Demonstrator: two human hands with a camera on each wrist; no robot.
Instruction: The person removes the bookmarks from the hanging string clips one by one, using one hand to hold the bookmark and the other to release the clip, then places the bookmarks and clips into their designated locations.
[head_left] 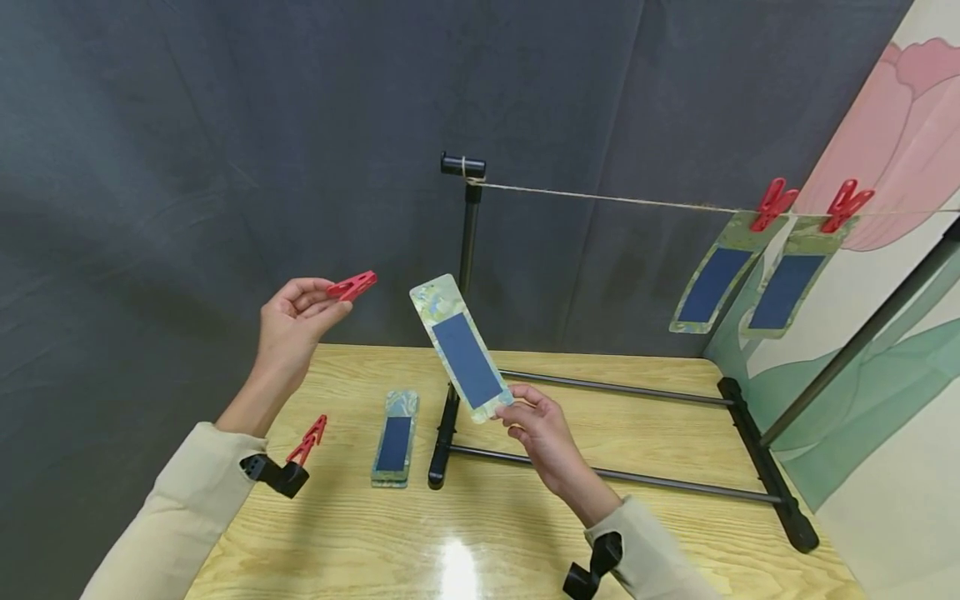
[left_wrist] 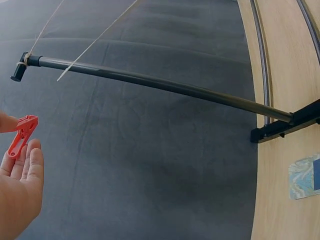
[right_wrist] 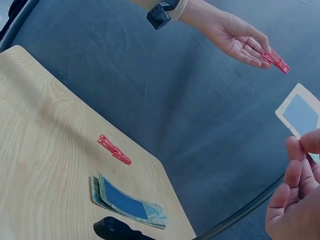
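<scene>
Pinches peg (head_left: 352, 287) in left grip (head_left: 294, 321) and card (head_left: 468, 360) low in right grip (head_left: 543, 435), best leaving its top uncovered.

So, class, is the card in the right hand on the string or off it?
Off: the right hand holds the card by one end, and its other end shows free, clear of the string.

Grey cloth (head_left: 337, 150), wooden table (head_left: 337, 542) and flower print (head_left: 877, 117) suggest an indoor workspace.
</scene>
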